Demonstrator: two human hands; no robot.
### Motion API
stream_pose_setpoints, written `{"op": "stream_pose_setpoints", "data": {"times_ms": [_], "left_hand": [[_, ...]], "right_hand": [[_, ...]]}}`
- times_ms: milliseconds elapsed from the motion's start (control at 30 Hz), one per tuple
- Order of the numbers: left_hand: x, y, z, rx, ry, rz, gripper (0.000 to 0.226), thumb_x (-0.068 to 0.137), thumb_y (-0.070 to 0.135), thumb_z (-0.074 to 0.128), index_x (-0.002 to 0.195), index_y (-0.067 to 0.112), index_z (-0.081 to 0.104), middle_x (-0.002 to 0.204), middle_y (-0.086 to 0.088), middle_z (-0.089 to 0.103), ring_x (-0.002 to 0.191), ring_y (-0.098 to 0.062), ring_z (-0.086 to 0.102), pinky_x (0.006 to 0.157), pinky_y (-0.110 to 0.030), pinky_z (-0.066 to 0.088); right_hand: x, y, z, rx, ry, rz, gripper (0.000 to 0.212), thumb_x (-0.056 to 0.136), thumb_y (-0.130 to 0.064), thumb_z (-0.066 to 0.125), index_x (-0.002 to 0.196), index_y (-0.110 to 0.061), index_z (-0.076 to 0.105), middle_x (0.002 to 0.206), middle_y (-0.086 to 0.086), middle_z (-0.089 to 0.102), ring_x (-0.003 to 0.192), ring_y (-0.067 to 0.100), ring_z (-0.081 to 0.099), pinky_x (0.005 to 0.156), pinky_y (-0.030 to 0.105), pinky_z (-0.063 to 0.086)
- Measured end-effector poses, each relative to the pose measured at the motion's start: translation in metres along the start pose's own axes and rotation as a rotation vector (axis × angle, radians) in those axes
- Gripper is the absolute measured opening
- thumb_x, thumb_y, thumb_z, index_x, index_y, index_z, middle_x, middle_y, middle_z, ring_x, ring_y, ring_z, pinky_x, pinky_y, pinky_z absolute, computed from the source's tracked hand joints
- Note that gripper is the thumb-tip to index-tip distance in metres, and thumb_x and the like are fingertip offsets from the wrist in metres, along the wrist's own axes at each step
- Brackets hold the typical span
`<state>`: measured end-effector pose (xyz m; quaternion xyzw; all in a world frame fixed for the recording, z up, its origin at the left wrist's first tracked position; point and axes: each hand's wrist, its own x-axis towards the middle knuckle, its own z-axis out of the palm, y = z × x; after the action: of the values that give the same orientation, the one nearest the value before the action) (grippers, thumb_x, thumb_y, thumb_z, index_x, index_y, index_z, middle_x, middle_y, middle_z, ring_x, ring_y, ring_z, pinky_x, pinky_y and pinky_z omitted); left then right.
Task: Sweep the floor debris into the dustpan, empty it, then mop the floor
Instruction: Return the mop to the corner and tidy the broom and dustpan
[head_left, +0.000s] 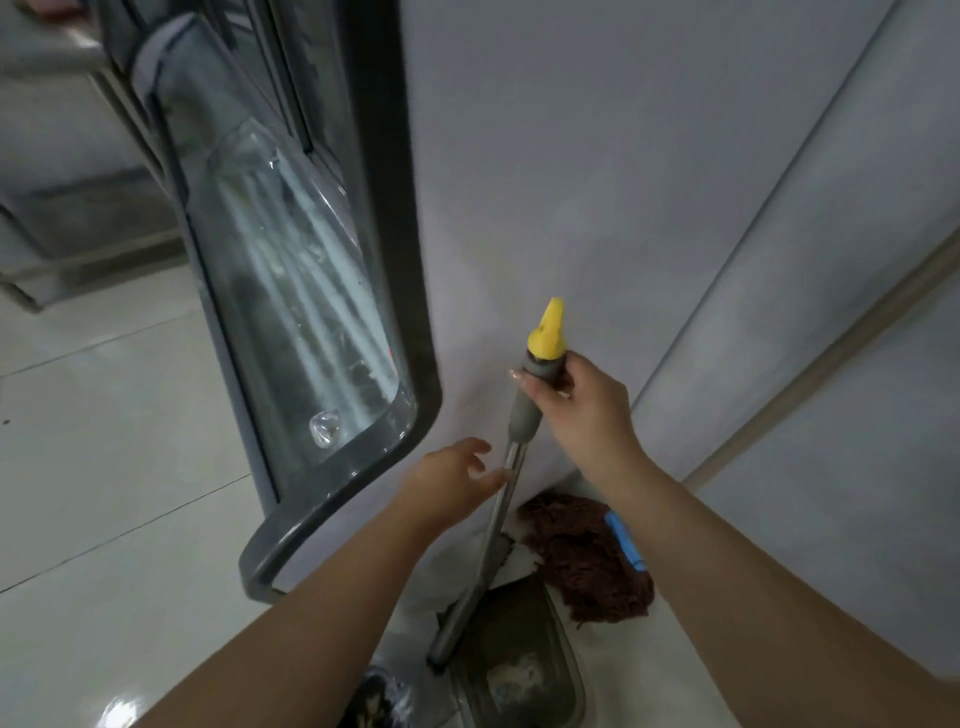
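The dustpan handle (511, 470) is a long metal tube whose axis runs from lower left to upper right, leaning toward the pale wall (597, 156). Its upper end carries a grey foam grip sleeve (527, 410) topped by a yellow plastic cap (547, 332) that points upward. Its lower end joins the dustpan (519, 670), a dark, tray-shaped pan resting on the floor (104, 415) at the foot of the wall, with a pale clump of debris (514, 675) lying inside.

The right hand (576, 405) grips the foam sleeve just below the yellow cap, with the fingers (524, 382) curled round it. The left hand (457, 483) hovers beside the bare metal tube, with relaxed, slightly spread fingers; whether the fingertips touch the tube cannot be told.

Just right of the tube, a brown, shaggy mop head (587, 561) with a blue plastic fitting (626, 540) lies on the floor against the wall, partly behind the right forearm. To the left, a dark grey rounded frame (410, 260) holding a clear panel (291, 291) stands close to the handle. The floor is glossy, pale tile with thin dark joints.
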<state>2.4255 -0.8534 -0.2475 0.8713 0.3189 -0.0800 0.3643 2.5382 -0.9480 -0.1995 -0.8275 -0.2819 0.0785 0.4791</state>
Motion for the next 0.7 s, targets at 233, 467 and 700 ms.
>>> {"op": "stream_pose_setpoints", "data": {"times_ms": [233, 467, 700], "left_hand": [[-0.054, 0.043, -0.032, -0.249, 0.338, 0.238, 0.032, 0.087, 0.03, 0.064, 0.113, 0.012, 0.064, 0.089, -0.011, 0.063, 0.089, -0.022, 0.057, 0.078, -0.024, 0.04], [-0.095, 0.058, -0.044, -0.342, 0.319, 0.378, 0.02, 0.087, 0.021, 0.065, 0.102, 0.008, 0.063, 0.094, -0.011, 0.068, 0.088, -0.019, 0.062, 0.077, -0.027, 0.045], [-0.14, 0.047, -0.041, -0.257, 0.344, 0.462, 0.019, 0.087, 0.02, 0.065, 0.097, 0.004, 0.063, 0.09, -0.005, 0.067, 0.087, -0.014, 0.062, 0.073, -0.017, 0.041]], "right_hand": [[-0.021, -0.127, -0.076, 0.142, 0.108, -0.143, 0.021, 0.074, -0.042, 0.071, 0.062, -0.034, 0.055, 0.055, -0.018, 0.058, 0.067, 0.007, 0.061, 0.074, 0.041, 0.057], [-0.073, -0.151, -0.101, 0.452, 0.02, 0.012, 0.005, 0.088, -0.023, 0.064, 0.085, -0.02, 0.061, 0.082, -0.005, 0.063, 0.081, 0.012, 0.062, 0.079, 0.035, 0.054], [-0.16, -0.084, -0.106, 0.452, 0.114, 0.233, 0.013, 0.09, -0.032, 0.06, 0.077, -0.03, 0.058, 0.077, -0.011, 0.059, 0.074, 0.006, 0.059, 0.071, 0.02, 0.05]]}}
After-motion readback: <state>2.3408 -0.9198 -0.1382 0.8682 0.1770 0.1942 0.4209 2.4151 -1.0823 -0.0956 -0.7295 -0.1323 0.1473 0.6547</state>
